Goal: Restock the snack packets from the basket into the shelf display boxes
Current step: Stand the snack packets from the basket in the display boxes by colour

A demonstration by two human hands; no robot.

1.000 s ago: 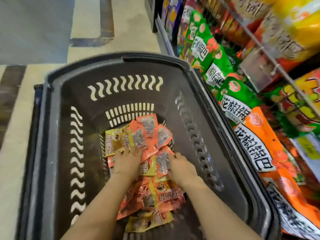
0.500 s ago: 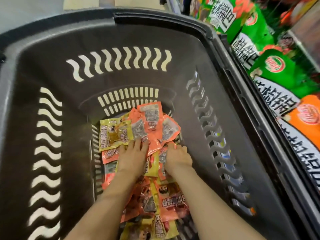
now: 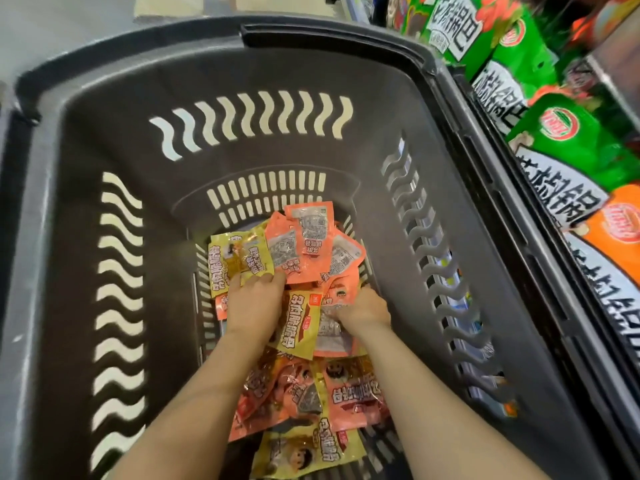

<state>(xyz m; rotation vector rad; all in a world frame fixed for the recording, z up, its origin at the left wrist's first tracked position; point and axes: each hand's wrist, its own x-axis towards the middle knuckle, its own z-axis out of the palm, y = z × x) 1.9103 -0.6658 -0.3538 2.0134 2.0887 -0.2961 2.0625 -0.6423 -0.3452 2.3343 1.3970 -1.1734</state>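
A deep dark grey basket [image 3: 104, 140] fills the view. On its floor lies a heap of small snack packets, orange ones [image 3: 308, 240] at the far end and yellow ones [image 3: 239, 258] at the left. My left hand [image 3: 254, 304] reaches down into the heap, its fingers curled round the near edges of the orange and yellow packets. My right hand [image 3: 362, 311] is beside it, fingers curled into orange packets in the middle of the heap. More packets [image 3: 349, 393] lie between my forearms.
Along the right side, close to the basket rim, hang large green snack bags [image 3: 568, 143] and orange snack bags [image 3: 620, 233] on a shelf rack. Pale floor [image 3: 69, 15] shows beyond the basket's far rim.
The camera has come closer over the basket. Both hands have dug deeper into the heap and their fingers have closed on packets; a yellow packet now stands up between them.
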